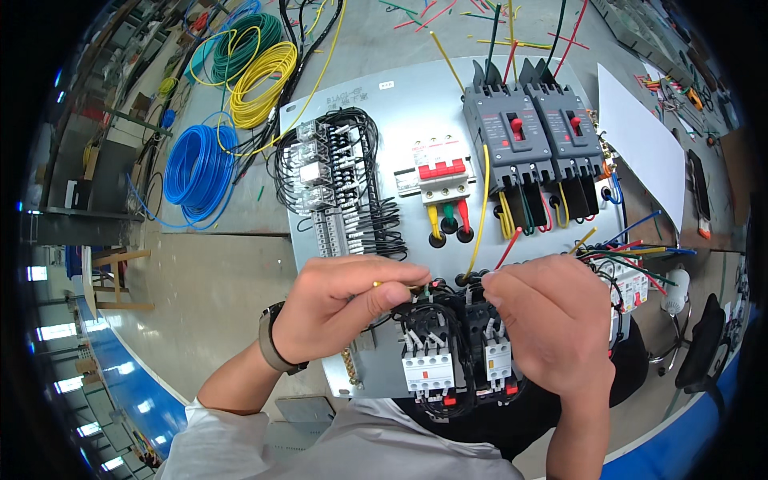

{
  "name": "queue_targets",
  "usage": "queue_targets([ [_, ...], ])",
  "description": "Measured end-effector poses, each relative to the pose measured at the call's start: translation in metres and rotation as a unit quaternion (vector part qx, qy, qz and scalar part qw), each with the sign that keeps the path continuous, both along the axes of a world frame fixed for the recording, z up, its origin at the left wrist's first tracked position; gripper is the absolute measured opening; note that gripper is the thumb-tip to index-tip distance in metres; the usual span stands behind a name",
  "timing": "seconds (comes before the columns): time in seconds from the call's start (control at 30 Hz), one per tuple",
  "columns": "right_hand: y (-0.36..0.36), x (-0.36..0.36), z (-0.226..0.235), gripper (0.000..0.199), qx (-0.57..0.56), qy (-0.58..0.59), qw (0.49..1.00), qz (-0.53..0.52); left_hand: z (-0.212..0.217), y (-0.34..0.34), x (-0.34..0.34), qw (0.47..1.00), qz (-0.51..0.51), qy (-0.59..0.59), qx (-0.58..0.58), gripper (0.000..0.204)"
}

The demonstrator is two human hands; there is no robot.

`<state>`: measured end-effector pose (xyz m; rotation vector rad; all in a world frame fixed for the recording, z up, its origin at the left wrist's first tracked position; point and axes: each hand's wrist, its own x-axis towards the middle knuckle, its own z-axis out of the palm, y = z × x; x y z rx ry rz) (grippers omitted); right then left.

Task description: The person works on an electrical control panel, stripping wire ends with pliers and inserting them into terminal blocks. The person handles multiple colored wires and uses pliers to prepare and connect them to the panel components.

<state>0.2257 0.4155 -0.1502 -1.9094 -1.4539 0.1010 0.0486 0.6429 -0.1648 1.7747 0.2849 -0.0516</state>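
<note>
A light metal mounting plate (380,148) carrying electrical parts lies in front of me. Over its near edge, my left hand (340,308) is closed, thumb against the fingers, with the end of a yellow wire (378,284) showing between them. Its fingertips are at the top of a black-and-white contactor (426,372) with black wires. My right hand (556,320) is curled closed above a second contactor (498,360); what its fingers hold, if anything, is hidden. Between the hands, a yellow wire (481,208) and a short red wire (508,248) stand up from the plate.
Two grey breakers (506,132) with red levers are at the plate's far right, beside a smaller red-switched breaker (442,172). Relays and terminal blocks (328,184) line the left. Blue (188,172), yellow (260,84) and green wire coils (248,44) lie beyond. White paper (640,136) lies right.
</note>
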Motion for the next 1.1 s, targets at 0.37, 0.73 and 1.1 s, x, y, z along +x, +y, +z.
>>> queue_targets([
  [0.37, -0.134, -0.111, -0.01, 0.026, 0.113, 0.412, 0.833, -0.351, -0.062, 0.013, -0.132, 0.884, 0.465, -0.037, 0.004, 0.033],
  [0.73, -0.132, -0.144, -0.022, 0.055, 0.046, 0.803, 0.493, -0.331, -0.106, -0.069, -0.16, 0.777, 0.428, 0.135, -0.441, 0.069],
  [1.1, -0.152, -0.179, -0.053, 0.061, 0.151, 0.813, 0.495, -0.267, -0.074, -0.057, -0.16, 0.792, 0.394, 0.112, -0.452, 0.07],
])
